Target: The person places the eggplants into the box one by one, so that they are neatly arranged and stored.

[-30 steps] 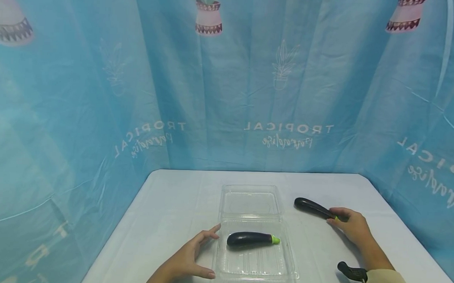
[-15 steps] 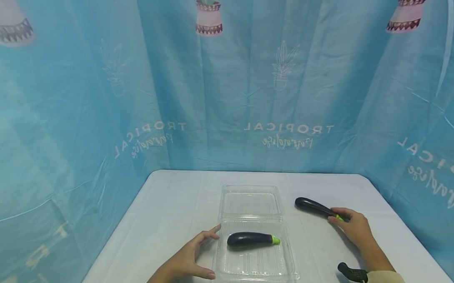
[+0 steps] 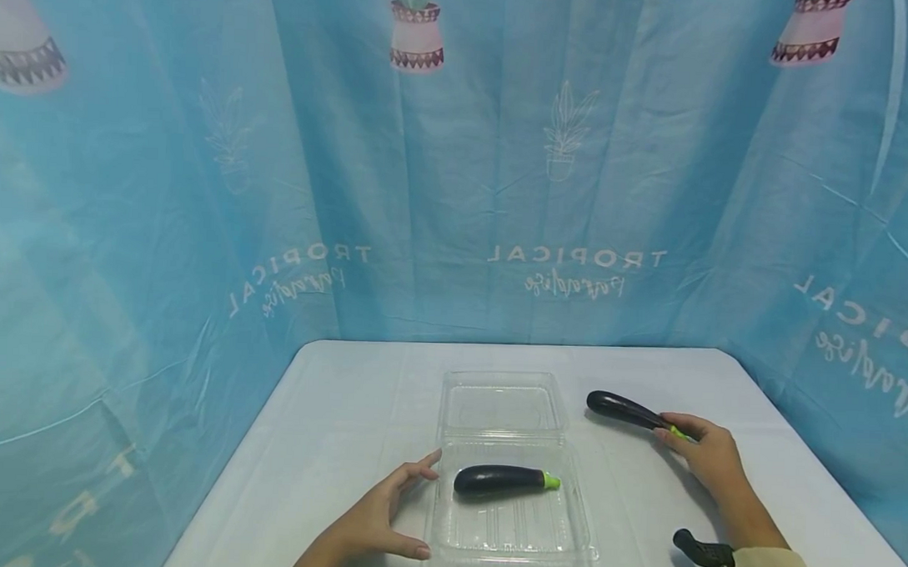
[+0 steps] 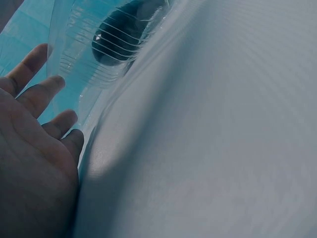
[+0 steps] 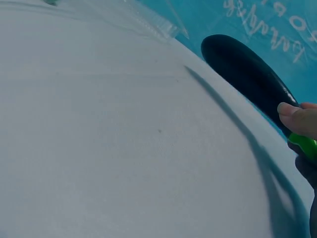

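Your right hand (image 3: 709, 459): thumb and fingers pinching one eggplant (image 3: 622, 408) near green end, thick end pointing left, raised above desk (image 3: 367, 406), shadow apart below. Your left hand (image 3: 378, 510): fingers loosely spread, gripping nothing, fingertips at left rim of clear container (image 3: 505, 531); whether they press it, cannot tell. Second eggplant (image 3: 498, 480) lies in container's near half, green end right; lid (image 3: 504, 406) folded back toward blue curtain (image 3: 458, 175).

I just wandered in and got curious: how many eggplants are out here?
2. One eggplant lies in the open clear container; the second eggplant is held by the right hand, beyond the container's right side. I see no others.
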The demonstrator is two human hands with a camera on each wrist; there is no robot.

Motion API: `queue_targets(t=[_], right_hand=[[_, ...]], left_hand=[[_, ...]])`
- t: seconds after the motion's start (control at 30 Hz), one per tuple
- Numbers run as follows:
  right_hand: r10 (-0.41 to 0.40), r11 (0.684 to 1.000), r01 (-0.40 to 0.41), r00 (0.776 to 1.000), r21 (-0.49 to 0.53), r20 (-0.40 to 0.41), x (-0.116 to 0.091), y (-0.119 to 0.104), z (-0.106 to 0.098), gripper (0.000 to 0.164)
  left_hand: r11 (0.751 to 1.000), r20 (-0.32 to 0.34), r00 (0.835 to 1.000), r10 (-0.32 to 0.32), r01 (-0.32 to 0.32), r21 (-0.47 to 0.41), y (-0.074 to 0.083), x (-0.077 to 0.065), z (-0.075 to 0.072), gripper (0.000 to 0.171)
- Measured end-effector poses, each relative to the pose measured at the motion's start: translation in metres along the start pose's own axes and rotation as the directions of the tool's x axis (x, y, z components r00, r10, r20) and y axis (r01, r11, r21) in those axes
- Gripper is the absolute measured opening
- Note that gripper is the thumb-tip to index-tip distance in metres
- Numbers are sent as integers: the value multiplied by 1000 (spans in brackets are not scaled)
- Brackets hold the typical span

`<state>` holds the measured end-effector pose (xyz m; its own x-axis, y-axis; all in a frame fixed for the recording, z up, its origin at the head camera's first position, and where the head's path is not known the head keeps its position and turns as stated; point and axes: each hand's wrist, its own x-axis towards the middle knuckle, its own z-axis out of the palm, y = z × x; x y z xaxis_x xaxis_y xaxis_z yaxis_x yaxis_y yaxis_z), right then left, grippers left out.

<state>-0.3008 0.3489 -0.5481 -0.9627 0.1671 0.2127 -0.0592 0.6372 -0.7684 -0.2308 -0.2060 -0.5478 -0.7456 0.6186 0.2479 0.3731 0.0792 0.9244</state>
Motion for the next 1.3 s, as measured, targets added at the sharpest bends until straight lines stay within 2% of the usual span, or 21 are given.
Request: queue_targets(t=[0.17,0.4,0.77,0.87,1.0,1.13,1.3], right_hand=[[-24,998,27,999,61,-48,-2,-14,5,54],[-95,978,107,993,177,-72,-12,-48,14,49],[-199,936,181,979,300,32,-40,-101,35,36],[-243,912,201,967,358,74,-51,-111,43,34],[-292,874,215,949,435,119,-63,-122,52,31],[-317,860,222,938,459,141,-74,-128,59,29],[-375,843,264,913,469,161,-89,-131,66,27]], left_hand=[[1000,0,1000,-9,9,-5,1,-1,-1,87],[999,15,999,30,-30,-15,0,-1,-1,88],[1000,13,1000,27,-27,-9,-1,-1,-1,88],[1000,8,1000,15,-15,-1,-1,-1,-1,87],[1000,-2,1000,-6,6,2,2,0,-1,87],[1000,-7,1000,-17,17,0,3,0,0,88],[1000,-1,1000,7,-7,-2,1,0,0,88]])
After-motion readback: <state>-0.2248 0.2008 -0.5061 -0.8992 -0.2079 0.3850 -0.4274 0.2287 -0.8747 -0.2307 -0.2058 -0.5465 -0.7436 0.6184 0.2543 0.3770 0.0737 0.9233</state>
